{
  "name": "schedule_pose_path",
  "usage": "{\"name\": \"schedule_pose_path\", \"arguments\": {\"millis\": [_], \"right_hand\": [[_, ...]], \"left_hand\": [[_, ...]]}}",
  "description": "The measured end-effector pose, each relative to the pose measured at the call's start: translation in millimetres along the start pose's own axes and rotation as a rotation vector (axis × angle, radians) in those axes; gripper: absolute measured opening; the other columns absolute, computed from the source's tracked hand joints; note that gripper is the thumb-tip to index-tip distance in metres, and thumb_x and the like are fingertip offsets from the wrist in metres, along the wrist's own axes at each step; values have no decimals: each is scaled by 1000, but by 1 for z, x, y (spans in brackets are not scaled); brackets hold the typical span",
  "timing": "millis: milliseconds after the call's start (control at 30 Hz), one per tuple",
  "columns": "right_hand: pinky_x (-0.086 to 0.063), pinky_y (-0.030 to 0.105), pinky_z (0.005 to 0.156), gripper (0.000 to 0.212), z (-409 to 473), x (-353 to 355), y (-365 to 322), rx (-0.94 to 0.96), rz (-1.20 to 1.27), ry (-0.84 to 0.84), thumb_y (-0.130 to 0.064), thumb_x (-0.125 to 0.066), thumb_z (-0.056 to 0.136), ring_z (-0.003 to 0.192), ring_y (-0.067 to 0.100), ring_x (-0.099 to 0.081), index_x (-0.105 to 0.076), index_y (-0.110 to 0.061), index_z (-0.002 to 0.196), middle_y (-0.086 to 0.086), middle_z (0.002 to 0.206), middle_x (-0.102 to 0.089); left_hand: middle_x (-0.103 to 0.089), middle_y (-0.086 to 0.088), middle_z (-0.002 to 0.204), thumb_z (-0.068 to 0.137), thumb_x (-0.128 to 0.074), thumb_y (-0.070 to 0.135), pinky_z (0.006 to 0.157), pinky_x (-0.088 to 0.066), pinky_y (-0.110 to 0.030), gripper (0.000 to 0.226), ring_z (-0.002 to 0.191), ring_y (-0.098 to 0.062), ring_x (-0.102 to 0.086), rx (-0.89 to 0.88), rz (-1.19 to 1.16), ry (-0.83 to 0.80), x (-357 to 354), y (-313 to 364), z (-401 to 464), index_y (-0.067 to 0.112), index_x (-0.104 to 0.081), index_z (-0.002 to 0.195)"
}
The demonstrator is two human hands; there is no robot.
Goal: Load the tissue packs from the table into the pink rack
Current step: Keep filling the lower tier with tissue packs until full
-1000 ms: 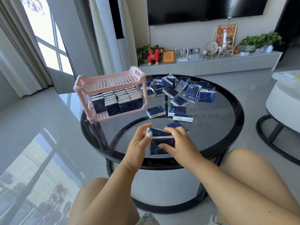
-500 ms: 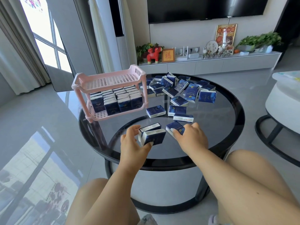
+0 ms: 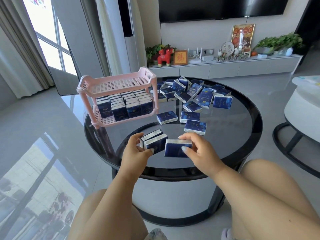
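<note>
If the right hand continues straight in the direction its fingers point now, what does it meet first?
Probably the two packs gripped by the left hand: the right hand, holding one pack, points leftward at them. Depth is hard to judge.

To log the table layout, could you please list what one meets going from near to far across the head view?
Left hand and right hand gripping tissue packs, three flat packs, pink rack, loose pack pile, TV cabinet.

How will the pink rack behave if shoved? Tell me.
The pink rack probably slides on the glossy glass table. Its packed lower shelf likely steadies it. Pushed high at the empty top shelf, it might tip.
</note>
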State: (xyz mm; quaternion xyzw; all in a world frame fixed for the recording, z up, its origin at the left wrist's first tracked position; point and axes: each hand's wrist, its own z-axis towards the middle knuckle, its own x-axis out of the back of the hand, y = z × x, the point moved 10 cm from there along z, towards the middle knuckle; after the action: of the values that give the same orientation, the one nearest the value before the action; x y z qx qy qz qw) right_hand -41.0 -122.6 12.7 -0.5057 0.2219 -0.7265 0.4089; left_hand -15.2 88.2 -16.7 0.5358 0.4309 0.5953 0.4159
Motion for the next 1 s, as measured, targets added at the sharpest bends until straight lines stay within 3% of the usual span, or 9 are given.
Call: {"name": "schedule_pose_path", "arguments": {"millis": [100,200,300,367,433,567,733,867,1000], "right_hand": [[-38,9,83,32,0,-17,-8,103,-178,-110,-12,-59,90,98,2,-50,-57,-23,120,-13,113,-52],[-40,10,80,42,0,-20,-10,149,-227,-111,-11,-63,88,90,3,-50,-53,-24,127,-8,120,-45],[-47,16,80,49,1,-22,-9,147,-236,-115,-9,-67,85,83,4,-53,-49,-25,128,-7,122,-44],[-50,22,81,49,3,-20,-7,106,-215,-91,-10,-68,84,83,6,-56,-49,-24,128,-7,118,-47],[-51,27,80,51,3,-19,-5,70,-204,-87,-13,-69,84,82,7,-57,-47,-24,128,-8,112,-50],[-49,28,85,62,3,-22,5,-30,-196,-113,-30,-70,83,89,5,-53,-37,-25,135,-8,110,-51],[-48,27,89,74,8,-23,16,-204,37,-151,-46,-72,77,102,0,-53,-34,-29,138,-12,121,-50],[-43,14,86,79,19,-31,-2,-212,273,-241,-36,-75,77,120,-2,-45,-30,-28,141,-14,137,-42],[-40,8,88,79,37,-34,-36,-97,229,-347,-30,-79,74,124,-1,-42,-36,-31,140,-17,134,-45]], "left_hand": [[-54,-5,100,86,-59,5,70,-46,-28,47,74,-16,-53,-4,-58,-44,-4,2,-1,23,-50,129],[-52,-1,105,80,-58,37,64,-44,-21,54,76,-12,-54,-65,-54,-102,-10,13,-6,27,-46,131],[-57,7,107,76,-77,43,68,-49,-14,69,76,-4,-62,-106,34,-145,-21,15,-8,30,-41,132],[-60,4,116,60,-85,52,82,-56,-26,82,91,-8,-66,-125,129,-130,-24,9,-5,46,-38,127],[-60,8,120,49,-82,60,88,-56,-38,80,100,-11,-66,-136,219,-106,-26,5,-3,53,-39,116],[-64,14,107,59,-84,44,84,-56,-35,60,92,-5,-65,-166,214,-39,-20,9,-6,49,-44,104],[-67,11,98,71,-85,18,80,-53,-28,51,84,-7,-65,-115,-89,-59,-11,12,-6,24,-54,110],[-68,0,107,63,-81,19,78,-53,-24,58,93,-11,-67,-92,-271,-200,-13,12,-6,17,-55,115],[-70,5,100,65,-88,17,62,-50,-20,64,82,-8,-65,-105,-332,-288,-9,15,-7,13,-54,119]]}}
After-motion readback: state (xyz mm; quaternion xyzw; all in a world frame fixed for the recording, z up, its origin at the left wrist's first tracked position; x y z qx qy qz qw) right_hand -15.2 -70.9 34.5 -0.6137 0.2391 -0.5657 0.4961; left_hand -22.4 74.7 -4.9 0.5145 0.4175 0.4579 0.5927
